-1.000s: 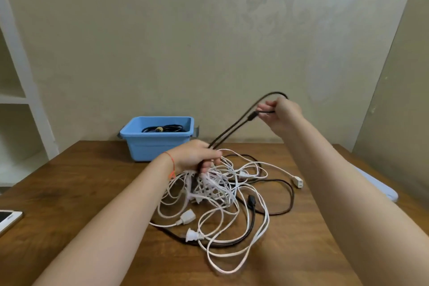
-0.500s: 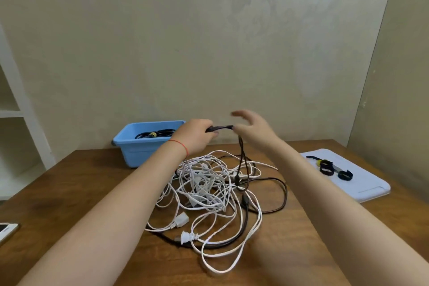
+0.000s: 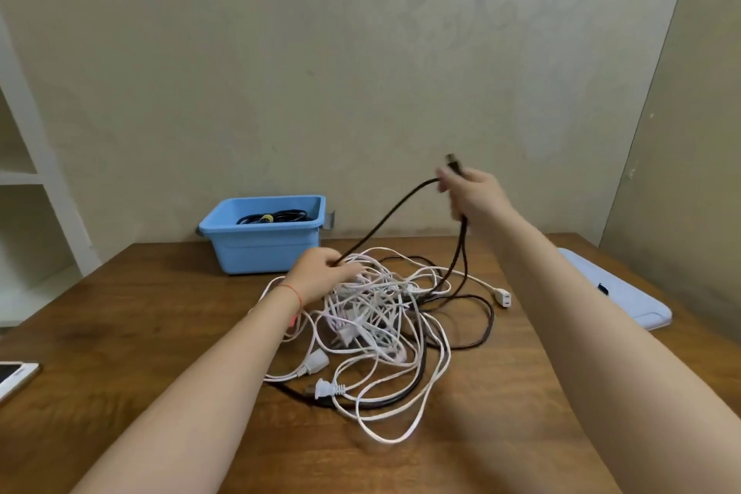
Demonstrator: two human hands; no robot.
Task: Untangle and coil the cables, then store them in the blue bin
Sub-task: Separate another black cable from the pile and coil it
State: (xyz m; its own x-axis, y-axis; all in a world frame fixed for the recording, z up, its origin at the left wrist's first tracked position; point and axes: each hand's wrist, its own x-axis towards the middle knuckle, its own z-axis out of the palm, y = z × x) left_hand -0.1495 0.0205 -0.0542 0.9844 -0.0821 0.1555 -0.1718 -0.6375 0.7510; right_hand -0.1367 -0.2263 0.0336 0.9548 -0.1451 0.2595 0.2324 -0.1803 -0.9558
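A tangle of white cables (image 3: 373,309) mixed with a black cable (image 3: 477,333) lies on the middle of the wooden table (image 3: 120,333). My right hand (image 3: 471,194) is raised above the pile and grips the black cable near its plug end, with loops of it hanging down to the pile. My left hand (image 3: 324,273) rests on the top of the tangle and pinches the same black cable where it rises toward my right hand. The blue bin (image 3: 260,249) stands behind the pile near the wall, with a coiled black cable (image 3: 272,217) inside it.
A phone (image 3: 14,373) lies at the table's left edge. A pale flat tray (image 3: 625,293) sits at the right edge. White shelves (image 3: 24,180) stand on the left beyond the table. The wall runs close behind the bin.
My hands, close together above the pile half a second ago, have parted. The right hand rose to the right with the black cable's end; the left dropped onto the tangle.
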